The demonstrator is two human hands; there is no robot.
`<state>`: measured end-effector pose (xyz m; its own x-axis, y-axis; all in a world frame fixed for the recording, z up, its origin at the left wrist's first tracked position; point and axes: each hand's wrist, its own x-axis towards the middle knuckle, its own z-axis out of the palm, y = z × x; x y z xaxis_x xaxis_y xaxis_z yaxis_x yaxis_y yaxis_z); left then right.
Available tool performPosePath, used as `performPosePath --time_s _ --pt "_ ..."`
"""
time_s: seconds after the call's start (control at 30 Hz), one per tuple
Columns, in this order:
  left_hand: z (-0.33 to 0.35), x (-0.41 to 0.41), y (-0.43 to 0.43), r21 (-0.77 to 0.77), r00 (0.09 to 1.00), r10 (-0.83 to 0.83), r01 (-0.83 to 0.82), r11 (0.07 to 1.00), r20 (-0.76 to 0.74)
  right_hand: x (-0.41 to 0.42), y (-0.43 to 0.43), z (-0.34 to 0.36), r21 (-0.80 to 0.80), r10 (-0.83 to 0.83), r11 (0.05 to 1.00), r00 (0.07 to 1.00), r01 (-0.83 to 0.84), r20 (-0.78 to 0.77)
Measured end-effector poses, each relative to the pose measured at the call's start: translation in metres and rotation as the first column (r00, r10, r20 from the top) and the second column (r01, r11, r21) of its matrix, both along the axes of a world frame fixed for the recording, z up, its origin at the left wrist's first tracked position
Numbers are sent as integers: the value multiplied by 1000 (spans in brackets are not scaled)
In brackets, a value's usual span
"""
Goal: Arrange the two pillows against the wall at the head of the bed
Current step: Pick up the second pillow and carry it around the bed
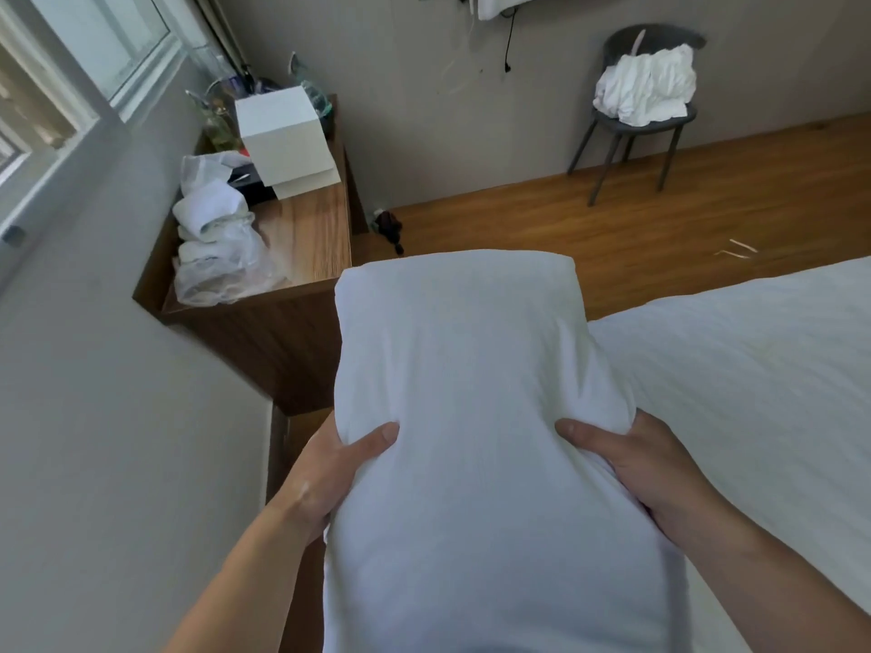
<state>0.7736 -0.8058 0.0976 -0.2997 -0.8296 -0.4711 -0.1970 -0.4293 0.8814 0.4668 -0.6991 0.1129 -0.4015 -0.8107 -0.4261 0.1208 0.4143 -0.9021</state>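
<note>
I hold one white pillow [476, 407] lengthwise in front of me, over the left edge of the bed [754, 393]. My left hand [339, 468] grips its left side, thumb pressed into the fabric. My right hand [631, 459] grips its right side the same way. The pillow's far end points toward the wooden floor and the bedside table. The bed carries a white cover on the right. A second pillow is not in view. The grey wall [118, 417] runs along my left.
A wooden bedside table [311, 238] stands against the left wall, holding a white box [283, 134], folded towels in plastic [217, 247] and bottles. A grey chair [641, 115] with white linen stands at the far wall. Wooden floor [565, 228] lies between.
</note>
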Motion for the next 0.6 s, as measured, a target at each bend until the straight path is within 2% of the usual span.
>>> performPosePath --time_s 0.17,0.33,0.6 --pt "-4 -11 -122 -33 999 -44 45 998 10 5 -93 -6 -22 -107 994 994 107 -9" --pt "11 -18 -231 -35 987 -158 157 987 -35 11 -177 7 -7 -212 977 977 212 -29" --pt "8 -64 -366 -10 958 -287 287 958 -16 -13 -281 8 -3 -329 944 944 329 -36"
